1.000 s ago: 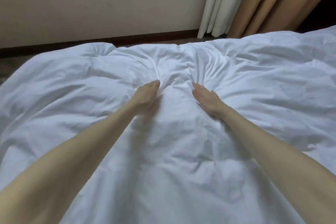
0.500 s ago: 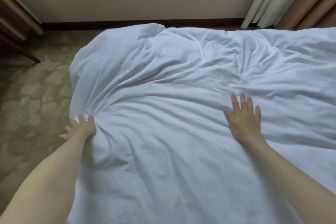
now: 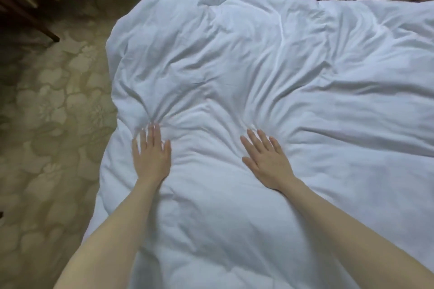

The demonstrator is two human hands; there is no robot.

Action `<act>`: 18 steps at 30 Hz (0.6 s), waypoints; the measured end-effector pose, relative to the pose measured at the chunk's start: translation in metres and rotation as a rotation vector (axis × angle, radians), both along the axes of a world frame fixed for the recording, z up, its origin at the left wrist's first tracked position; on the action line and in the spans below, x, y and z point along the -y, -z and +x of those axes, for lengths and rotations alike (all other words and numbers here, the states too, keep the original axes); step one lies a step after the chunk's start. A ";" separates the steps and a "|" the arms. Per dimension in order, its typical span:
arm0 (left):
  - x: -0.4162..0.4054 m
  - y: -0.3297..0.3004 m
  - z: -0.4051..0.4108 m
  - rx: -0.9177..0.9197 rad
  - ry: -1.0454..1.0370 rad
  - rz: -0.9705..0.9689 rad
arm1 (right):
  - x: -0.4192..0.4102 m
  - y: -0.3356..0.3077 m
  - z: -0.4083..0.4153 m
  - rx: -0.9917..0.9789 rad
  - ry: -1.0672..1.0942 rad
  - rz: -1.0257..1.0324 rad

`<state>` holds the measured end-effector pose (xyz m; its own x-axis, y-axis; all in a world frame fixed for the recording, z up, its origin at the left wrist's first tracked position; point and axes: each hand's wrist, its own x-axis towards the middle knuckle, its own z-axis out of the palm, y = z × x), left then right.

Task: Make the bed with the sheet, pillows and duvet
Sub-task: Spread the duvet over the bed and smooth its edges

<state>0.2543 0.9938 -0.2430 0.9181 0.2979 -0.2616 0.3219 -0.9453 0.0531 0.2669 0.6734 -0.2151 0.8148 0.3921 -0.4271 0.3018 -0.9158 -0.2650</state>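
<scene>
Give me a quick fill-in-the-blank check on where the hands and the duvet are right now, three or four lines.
1. Both hands lie flat, fingers straight, on the white ____.
2. The hand nearer the duvet's edge by the carpet is the ____ hand.
3. Creases fan out from the fingertips of the left hand and the right hand, so the duvet is not yet ____.
4. In the top right corner hang the ____.

Missing words: duvet; left; smooth; curtains

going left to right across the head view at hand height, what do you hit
patterned carpet → left hand flat on the white duvet → right hand flat on it → more rumpled duvet to the frame's right edge
</scene>
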 end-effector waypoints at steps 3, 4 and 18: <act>-0.054 -0.022 -0.020 -0.112 -0.005 0.054 | 0.004 -0.026 -0.008 -0.122 0.137 0.199; -0.058 -0.033 -0.014 -0.094 0.001 0.059 | 0.002 -0.040 -0.007 -0.107 0.161 0.286; 0.156 -0.165 -0.060 0.201 -0.158 -0.718 | 0.031 -0.171 -0.082 0.216 0.672 0.482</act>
<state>0.1942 0.8378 -0.0783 0.9293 0.2494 -0.2725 0.3692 -0.6004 0.7094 0.1850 0.6422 -0.0440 0.9838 -0.1045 -0.1459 -0.1760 -0.7208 -0.6705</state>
